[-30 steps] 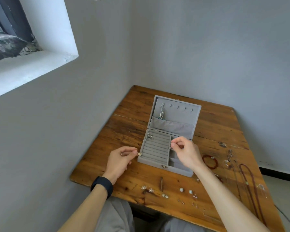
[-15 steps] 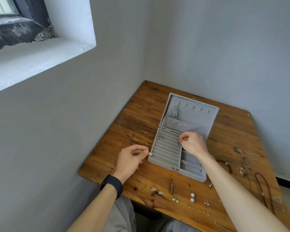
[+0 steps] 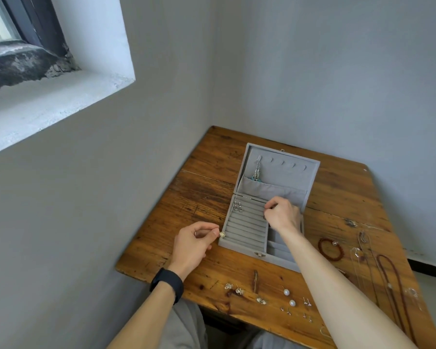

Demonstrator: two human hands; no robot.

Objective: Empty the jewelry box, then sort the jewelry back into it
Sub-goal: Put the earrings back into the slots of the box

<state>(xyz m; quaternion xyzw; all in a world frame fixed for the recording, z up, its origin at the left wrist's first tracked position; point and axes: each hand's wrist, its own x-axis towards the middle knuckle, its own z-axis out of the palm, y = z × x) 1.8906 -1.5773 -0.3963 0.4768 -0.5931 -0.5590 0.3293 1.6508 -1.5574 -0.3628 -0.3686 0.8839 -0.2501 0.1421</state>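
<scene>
An open grey jewelry box [image 3: 239, 244] stands on the wooden table [image 3: 199, 197], its lid upright with a silver chain [image 3: 257, 171] on one hook. Small silver earrings [image 3: 238, 207] sit in the top ring rows. My left hand [image 3: 193, 241] pinches a small pale earring [image 3: 222, 234] beside the box's left front corner. My right hand [image 3: 282, 214] hovers over the ring rows near the lid pocket, fingertips pinched together; whatever is between them is too small to make out.
Loose earrings [image 3: 237, 290] and pearl studs [image 3: 288, 297] lie along the table's front edge. A red bead bracelet [image 3: 330, 249] and long necklaces [image 3: 393, 278] lie at the right. Walls close in on the left and behind.
My right hand has moved from the box's middle divider up toward the lid pocket. My left hand stays by the box's left side with the earring. The view has shifted.
</scene>
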